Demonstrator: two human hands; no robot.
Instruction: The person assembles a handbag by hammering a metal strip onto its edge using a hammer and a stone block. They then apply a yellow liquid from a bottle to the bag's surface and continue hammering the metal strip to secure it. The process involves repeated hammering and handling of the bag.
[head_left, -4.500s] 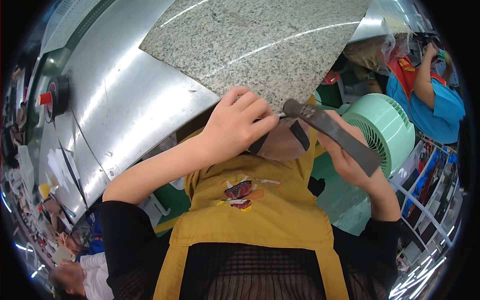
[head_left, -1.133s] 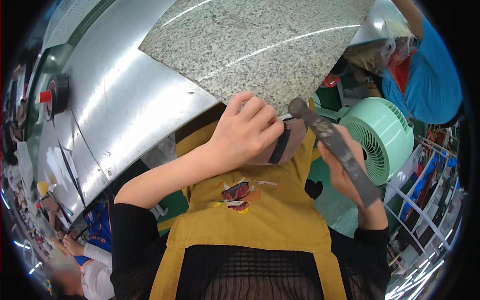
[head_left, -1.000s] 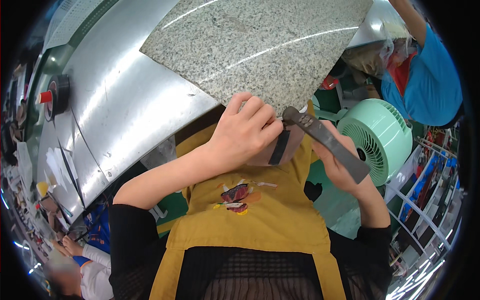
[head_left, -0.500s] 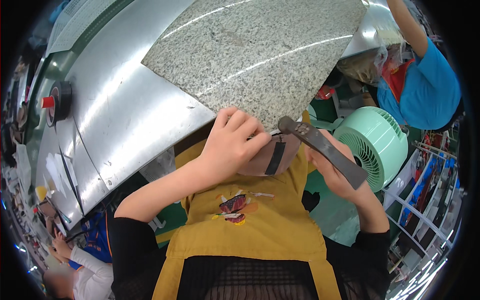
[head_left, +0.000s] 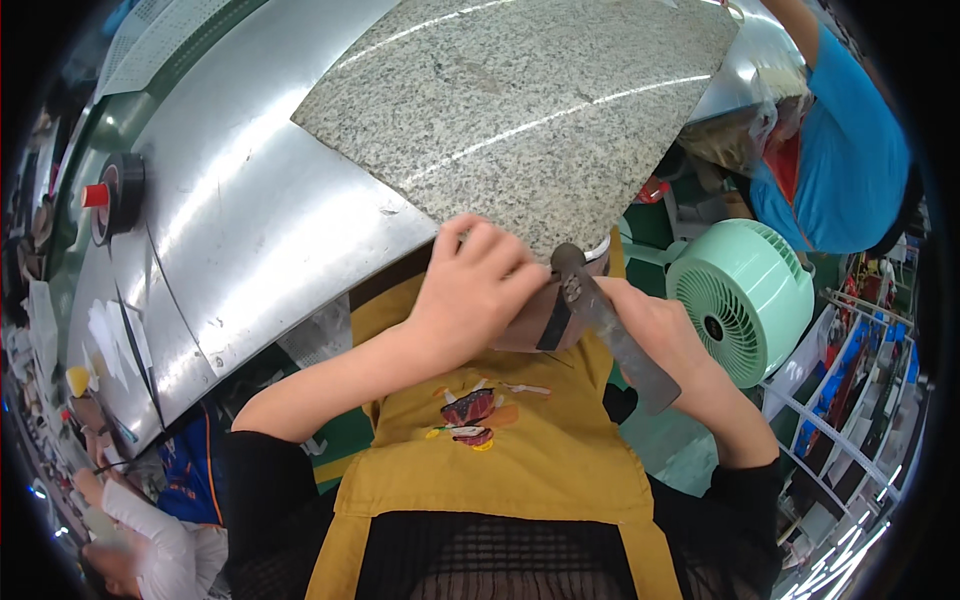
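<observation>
A pinkish-brown flat piece (head_left: 520, 333) with rounded lower edge and a black strip (head_left: 556, 322) hangs over the front edge of the granite slab (head_left: 520, 130). My left hand (head_left: 475, 285) pinches the piece's upper edge against the slab, with its fingers curled. My right hand (head_left: 650, 325) is closed on a dark metal cobbler's hammer (head_left: 622, 345), whose handle is hidden. The hammer's round face is close to my left fingertips, at the piece's edge; I cannot tell if it touches. Its broad flat end points down to the right.
The slab lies on a shiny metal table (head_left: 270, 220). A black tape roll (head_left: 125, 195) with a red knob stands at the left. To my right are a mint-green fan (head_left: 745, 300) and a person in a blue shirt (head_left: 860, 150). Another person (head_left: 165, 535) sits at lower left.
The hammer has swung, its flat end moving left and downward while its round face stays near my left fingers. My right hand has turned with it. The left hand has barely moved.
</observation>
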